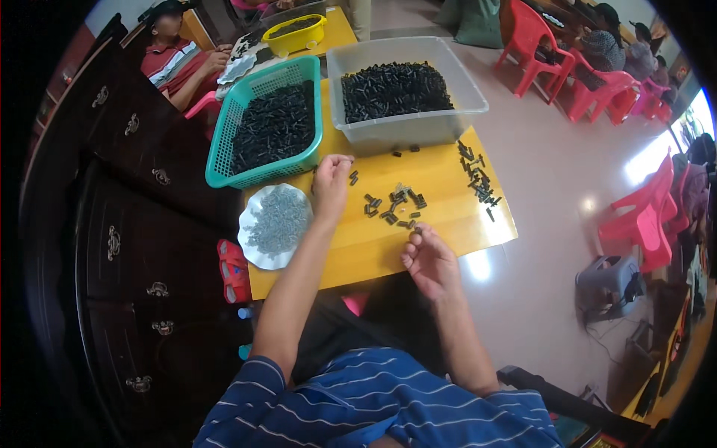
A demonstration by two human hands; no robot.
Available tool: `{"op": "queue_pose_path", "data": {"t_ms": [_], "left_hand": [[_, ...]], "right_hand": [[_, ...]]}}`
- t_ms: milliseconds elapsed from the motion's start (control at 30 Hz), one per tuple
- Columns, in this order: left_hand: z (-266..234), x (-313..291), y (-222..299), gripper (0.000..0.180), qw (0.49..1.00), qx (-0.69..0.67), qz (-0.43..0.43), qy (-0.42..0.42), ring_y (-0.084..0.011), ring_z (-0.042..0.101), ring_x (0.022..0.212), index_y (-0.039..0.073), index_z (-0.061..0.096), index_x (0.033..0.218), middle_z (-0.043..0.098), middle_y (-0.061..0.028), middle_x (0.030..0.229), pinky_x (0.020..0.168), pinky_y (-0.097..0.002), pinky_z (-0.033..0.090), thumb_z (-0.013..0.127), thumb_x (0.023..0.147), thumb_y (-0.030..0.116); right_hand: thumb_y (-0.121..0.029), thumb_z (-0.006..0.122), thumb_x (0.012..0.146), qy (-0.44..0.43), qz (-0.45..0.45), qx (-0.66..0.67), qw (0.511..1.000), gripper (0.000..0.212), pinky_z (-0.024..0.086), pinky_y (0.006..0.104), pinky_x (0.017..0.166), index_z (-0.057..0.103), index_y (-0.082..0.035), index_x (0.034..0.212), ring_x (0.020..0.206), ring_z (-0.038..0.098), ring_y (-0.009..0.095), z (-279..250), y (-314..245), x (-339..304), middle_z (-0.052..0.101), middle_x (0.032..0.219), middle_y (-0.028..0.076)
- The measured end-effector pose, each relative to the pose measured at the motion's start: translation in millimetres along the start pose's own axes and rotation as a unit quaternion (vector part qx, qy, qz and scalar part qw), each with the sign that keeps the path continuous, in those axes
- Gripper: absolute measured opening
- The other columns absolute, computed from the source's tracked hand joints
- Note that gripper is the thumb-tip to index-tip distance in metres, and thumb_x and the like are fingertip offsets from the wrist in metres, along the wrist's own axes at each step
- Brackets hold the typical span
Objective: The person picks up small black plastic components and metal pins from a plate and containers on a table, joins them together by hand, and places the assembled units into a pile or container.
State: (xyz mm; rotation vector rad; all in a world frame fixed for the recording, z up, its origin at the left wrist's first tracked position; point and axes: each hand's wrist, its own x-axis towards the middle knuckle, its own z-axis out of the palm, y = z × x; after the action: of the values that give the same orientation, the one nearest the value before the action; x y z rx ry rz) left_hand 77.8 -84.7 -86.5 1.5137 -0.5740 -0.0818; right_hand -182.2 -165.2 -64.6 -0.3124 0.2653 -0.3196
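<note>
While the left hand [331, 187] pinches narrowly, contents indiscernible, right of the scalloped plate [270, 262] | right hand [433, 267] holds a dark piece [417, 231]

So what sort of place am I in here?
Probably a small handwork workshop, perhaps in a home: there's a clear tub of small black parts, another person seated nearby, and a dark drawer cabinet.

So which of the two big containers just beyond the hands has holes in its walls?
The green basket, on the left; the bin to its right has solid, cloudy walls.
</note>
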Motion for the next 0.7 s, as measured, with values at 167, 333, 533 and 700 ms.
{"op": "queue_pose_path", "data": {"t_ms": [167, 333, 533, 700], "left_hand": [[1, -20, 37, 0.011, 0.998, -0.046, -0.034, -0.014, -0.0082, 0.063, 0.088, 0.002, 0.065, 0.105, 0.068, -0.0019, 0.096, 0.082, -0.0237, 0.05, 0.062, 0.099, 0.011], [-10, -72, 70, 0.01, 0.992, -0.055, -0.085, -0.081, -0.007, 0.062, 0.087, 0.0, 0.065, 0.105, 0.066, -0.0005, 0.093, 0.08, -0.0223, 0.05, 0.065, 0.097, 0.005], [-20, -118, 103, 0.012, 0.98, -0.022, -0.088, -0.174, -0.0108, 0.068, 0.085, -0.004, 0.066, 0.106, 0.071, -0.0062, 0.093, 0.08, -0.0236, 0.054, 0.067, 0.094, -0.002], [-22, -129, 118, 0.014, 0.978, 0.02, -0.042, -0.205, -0.0106, 0.069, 0.086, -0.004, 0.068, 0.108, 0.072, -0.0059, 0.095, 0.081, -0.0237, 0.055, 0.068, 0.095, 0.0]], "right_hand": [[-0.02, 0.062, 0.1, 0.0, 0.006, -0.005, 1.0, 0.017, 0.05, 0.029, 0.083, 0.061, -0.013, 0.115, 0.086, 0.062, 0.014, 1, -1, -2, 0.063, 0.092, -0.001], [-0.021, 0.064, 0.099, 0.013, -0.001, -0.065, 0.998, 0.017, 0.05, 0.0283, 0.083, 0.06, -0.012, 0.113, 0.084, 0.062, 0.012, 12, -2, -3, 0.064, 0.092, -0.001], [-0.02, 0.067, 0.097, 0.005, 0.01, -0.154, 0.988, 0.015, 0.05, 0.0272, 0.08, 0.063, -0.01, 0.107, 0.08, 0.062, 0.011, 20, 4, -5, 0.067, 0.089, 0.001], [-0.018, 0.067, 0.097, -0.002, 0.007, -0.185, 0.983, 0.012, 0.05, 0.0259, 0.076, 0.064, -0.009, 0.104, 0.077, 0.062, 0.01, 21, 9, -7, 0.068, 0.086, 0.002]]}}
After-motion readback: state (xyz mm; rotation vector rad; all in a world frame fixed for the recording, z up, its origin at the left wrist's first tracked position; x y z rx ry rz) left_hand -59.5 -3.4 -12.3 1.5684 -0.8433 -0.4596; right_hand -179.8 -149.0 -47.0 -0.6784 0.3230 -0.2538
